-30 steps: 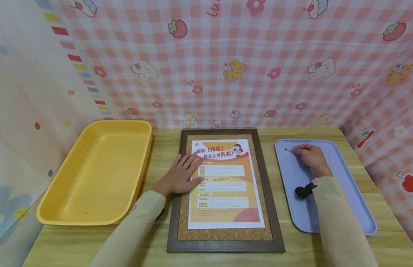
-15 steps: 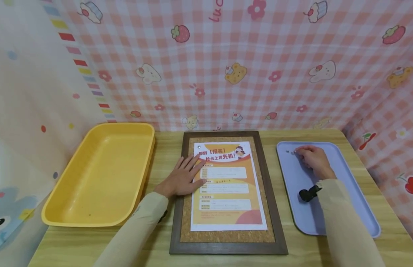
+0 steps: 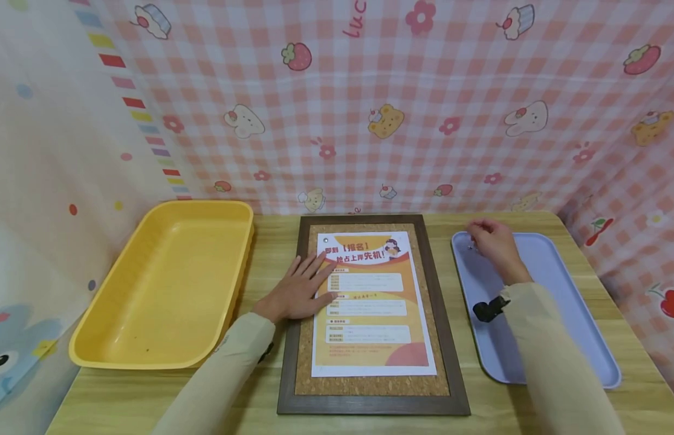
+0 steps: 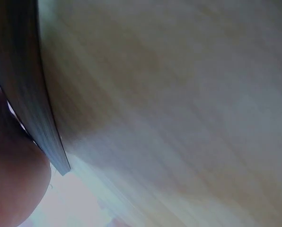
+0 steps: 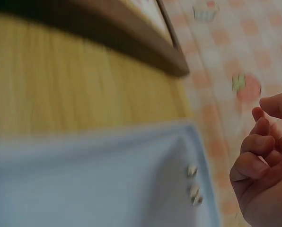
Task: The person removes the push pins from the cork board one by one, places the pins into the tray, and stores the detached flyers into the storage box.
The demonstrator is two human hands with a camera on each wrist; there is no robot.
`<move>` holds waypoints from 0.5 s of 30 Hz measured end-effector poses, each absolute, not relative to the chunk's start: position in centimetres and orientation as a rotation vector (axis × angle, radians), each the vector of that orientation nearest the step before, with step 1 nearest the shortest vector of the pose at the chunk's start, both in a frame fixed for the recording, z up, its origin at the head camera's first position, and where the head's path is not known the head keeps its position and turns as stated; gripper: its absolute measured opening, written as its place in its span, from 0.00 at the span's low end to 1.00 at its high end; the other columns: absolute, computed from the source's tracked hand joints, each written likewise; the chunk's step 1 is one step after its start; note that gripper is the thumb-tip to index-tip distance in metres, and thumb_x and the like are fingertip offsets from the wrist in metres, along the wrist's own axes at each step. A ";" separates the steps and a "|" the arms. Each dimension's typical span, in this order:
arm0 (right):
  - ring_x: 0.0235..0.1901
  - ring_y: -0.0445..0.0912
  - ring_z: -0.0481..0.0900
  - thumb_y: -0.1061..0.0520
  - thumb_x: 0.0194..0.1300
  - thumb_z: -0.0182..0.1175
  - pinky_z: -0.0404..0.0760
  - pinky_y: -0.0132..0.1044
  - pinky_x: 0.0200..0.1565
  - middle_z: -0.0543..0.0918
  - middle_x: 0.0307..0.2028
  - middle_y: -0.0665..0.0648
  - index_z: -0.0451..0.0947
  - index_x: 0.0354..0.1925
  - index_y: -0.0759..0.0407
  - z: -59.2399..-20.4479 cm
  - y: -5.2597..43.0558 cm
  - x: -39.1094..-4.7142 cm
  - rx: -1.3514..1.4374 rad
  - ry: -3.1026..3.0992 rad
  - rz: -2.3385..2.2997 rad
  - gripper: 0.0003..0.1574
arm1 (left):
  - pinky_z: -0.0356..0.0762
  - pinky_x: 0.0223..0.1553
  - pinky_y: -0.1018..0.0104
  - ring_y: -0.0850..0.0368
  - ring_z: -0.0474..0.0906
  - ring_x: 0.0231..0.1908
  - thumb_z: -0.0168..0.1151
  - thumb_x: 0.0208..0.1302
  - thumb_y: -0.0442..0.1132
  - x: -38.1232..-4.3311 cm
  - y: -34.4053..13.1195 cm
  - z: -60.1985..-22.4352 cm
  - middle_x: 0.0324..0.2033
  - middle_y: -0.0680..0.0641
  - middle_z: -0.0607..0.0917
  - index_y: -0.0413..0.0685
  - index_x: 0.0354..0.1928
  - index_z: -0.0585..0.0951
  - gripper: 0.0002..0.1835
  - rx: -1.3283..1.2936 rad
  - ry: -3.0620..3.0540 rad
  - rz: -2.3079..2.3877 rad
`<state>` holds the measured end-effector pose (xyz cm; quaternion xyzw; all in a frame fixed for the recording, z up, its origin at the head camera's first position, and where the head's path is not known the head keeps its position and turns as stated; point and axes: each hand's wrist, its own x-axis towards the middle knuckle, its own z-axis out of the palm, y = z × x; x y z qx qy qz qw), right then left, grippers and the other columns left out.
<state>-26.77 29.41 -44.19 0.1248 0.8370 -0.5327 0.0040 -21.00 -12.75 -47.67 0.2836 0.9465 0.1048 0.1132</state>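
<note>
My left hand [image 3: 295,290] lies spread across the left side of a printed poster [image 3: 369,338]. The poster rests on a cork board [image 3: 391,385] with a dark wood frame, and a silver thumbtack [image 3: 326,240] sits in its top left corner. At the far left corner of the lilac tray [image 3: 560,326], my right hand [image 3: 497,246] pinches thumb and forefinger together with the other fingers curled; a thumbtack between them is hidden by the fingertips. Below that hand, a few silver thumbtacks [image 5: 192,170] lie inside the tray. The frame's edge [image 4: 27,80] crosses the left wrist view.
A yellow tub [image 3: 168,290] stands left of the board on the wooden table [image 3: 249,393]. Checked cloth [image 3: 337,90] hangs behind the table and at the right. White patterned cloth [image 3: 37,151] borders the left side.
My right hand has shifted left and away from me, rising from the thumbtacks to the tray's far left corner. My left hand stays on the poster. The head view has tilted slightly.
</note>
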 end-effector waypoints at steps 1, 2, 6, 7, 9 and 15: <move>0.24 0.34 0.72 0.48 0.73 0.56 0.72 0.28 0.26 0.75 0.25 0.43 0.75 0.54 0.67 -44.0 28.8 -26.9 0.354 2.616 -1.677 0.24 | 0.32 0.75 0.44 0.44 0.36 0.78 0.40 0.74 0.64 -21.0 -12.8 -47.7 0.79 0.43 0.42 0.56 0.80 0.49 0.39 0.828 2.775 0.304; 0.24 0.34 0.71 0.49 0.73 0.56 0.72 0.28 0.26 0.75 0.24 0.42 0.75 0.54 0.67 -43.8 28.3 -27.1 0.317 2.607 -1.681 0.24 | 0.32 0.75 0.44 0.45 0.36 0.78 0.39 0.74 0.64 -20.9 -12.8 -47.7 0.79 0.43 0.42 0.56 0.80 0.49 0.39 0.825 2.774 0.302; 0.21 0.34 0.68 0.52 0.73 0.56 0.68 0.28 0.22 0.73 0.22 0.42 0.75 0.52 0.70 -43.3 26.0 -27.7 0.138 2.559 -1.689 0.22 | 0.33 0.75 0.45 0.44 0.37 0.78 0.40 0.74 0.64 -20.8 -12.9 -47.7 0.78 0.41 0.43 0.56 0.80 0.49 0.39 0.823 2.781 0.316; 0.20 0.35 0.67 0.53 0.74 0.56 0.67 0.29 0.22 0.73 0.22 0.42 0.75 0.51 0.71 -43.3 25.5 -28.0 0.084 2.544 -1.685 0.21 | 0.33 0.75 0.44 0.44 0.37 0.78 0.40 0.74 0.64 -20.8 -12.9 -47.7 0.78 0.40 0.43 0.56 0.80 0.49 0.39 0.825 2.784 0.327; 0.19 0.36 0.66 0.54 0.74 0.56 0.67 0.30 0.21 0.73 0.22 0.44 0.75 0.50 0.72 -43.1 24.4 -28.3 0.018 2.517 -1.676 0.20 | 0.33 0.75 0.44 0.44 0.38 0.78 0.41 0.74 0.63 -20.7 -13.0 -47.8 0.78 0.40 0.44 0.54 0.79 0.50 0.39 0.826 2.791 0.353; 0.18 0.38 0.66 0.56 0.73 0.56 0.67 0.31 0.23 0.73 0.22 0.48 0.78 0.48 0.71 -42.6 20.9 -28.9 -0.086 2.494 -1.597 0.17 | 0.34 0.75 0.45 0.45 0.38 0.78 0.43 0.73 0.63 -20.7 -13.3 -47.7 0.78 0.41 0.45 0.48 0.79 0.49 0.42 0.821 2.793 0.404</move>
